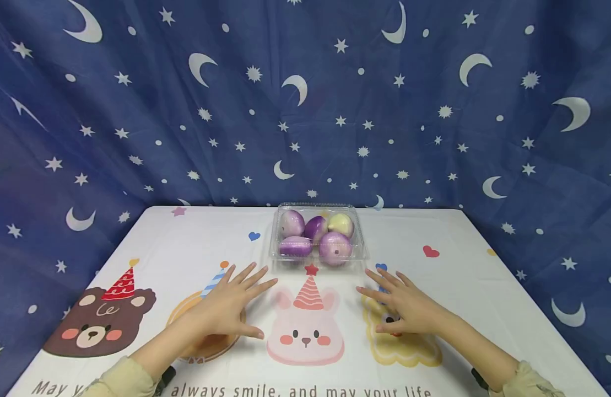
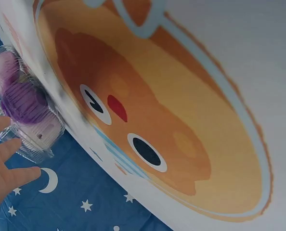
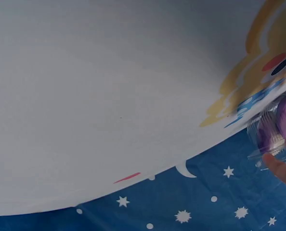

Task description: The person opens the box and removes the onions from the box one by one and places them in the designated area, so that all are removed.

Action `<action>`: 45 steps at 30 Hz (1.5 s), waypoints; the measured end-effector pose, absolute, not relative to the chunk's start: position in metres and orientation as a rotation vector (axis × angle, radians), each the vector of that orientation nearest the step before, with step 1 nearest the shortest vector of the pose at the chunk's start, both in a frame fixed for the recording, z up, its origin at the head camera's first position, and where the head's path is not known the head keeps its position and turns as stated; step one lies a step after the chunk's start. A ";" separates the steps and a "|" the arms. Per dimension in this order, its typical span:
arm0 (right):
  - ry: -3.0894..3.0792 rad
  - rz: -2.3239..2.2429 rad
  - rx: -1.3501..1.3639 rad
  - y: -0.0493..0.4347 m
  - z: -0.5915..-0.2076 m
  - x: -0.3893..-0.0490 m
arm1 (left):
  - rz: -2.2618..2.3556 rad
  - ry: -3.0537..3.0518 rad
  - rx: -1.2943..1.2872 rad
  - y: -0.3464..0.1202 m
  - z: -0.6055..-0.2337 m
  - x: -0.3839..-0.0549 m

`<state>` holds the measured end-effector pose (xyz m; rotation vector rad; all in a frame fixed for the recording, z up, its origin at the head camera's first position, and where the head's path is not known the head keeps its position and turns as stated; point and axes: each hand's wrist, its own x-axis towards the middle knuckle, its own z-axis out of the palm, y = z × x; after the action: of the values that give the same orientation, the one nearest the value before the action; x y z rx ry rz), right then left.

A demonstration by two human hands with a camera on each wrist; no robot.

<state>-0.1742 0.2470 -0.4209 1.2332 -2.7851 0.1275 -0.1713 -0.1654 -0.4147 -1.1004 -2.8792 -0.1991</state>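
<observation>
Box (image 1: 362, 249): clear plastic, far middle of the cloth (image 1: 409, 237), close to its far edge and beyond both hands. If we shoved it away from us, it could slip over that edge towards the curtain (image 1: 305, 138).
Lid (image 1: 317, 205): it seems to be down, but we cannot tell whether it is latched. Lifting by a loose lid could let the bottom drop.
Onions (image 1: 335, 247): five, purple and pale, inside the box. They look round and smooth, so a tilt would likely send them to one side, and a spill would set them rolling.
Left hand (image 1: 231, 306): fingers spread, thumb apart, holding nothing; near and left of the box, apart from it. If it arrived first, it could swing the box round to the right.
Right hand (image 1: 409, 306): fingers spread, also holding nothing; near and right of the box, not touching it. Squeezing too hard from this side could buckle the thin wall.
Sleeves (image 1: 124, 380): low at the near side; were they to drag, we might ruck the cloth.
</observation>
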 end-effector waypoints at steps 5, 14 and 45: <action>-2.779 0.120 1.259 0.247 -0.420 -0.171 | -0.242 -2.855 -1.103 -0.164 -0.416 -0.168; -2.722 0.112 1.266 0.248 -0.414 -0.171 | -0.218 -2.791 -1.129 -0.157 -0.407 -0.166; -2.730 0.117 1.297 0.243 -0.398 -0.178 | -0.221 -2.685 -1.107 -0.152 -0.395 -0.169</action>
<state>-0.1775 0.2426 -0.3980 1.2966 -2.7298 0.1168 -0.1694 -0.1515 -0.3949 -1.1070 -2.6853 -0.2209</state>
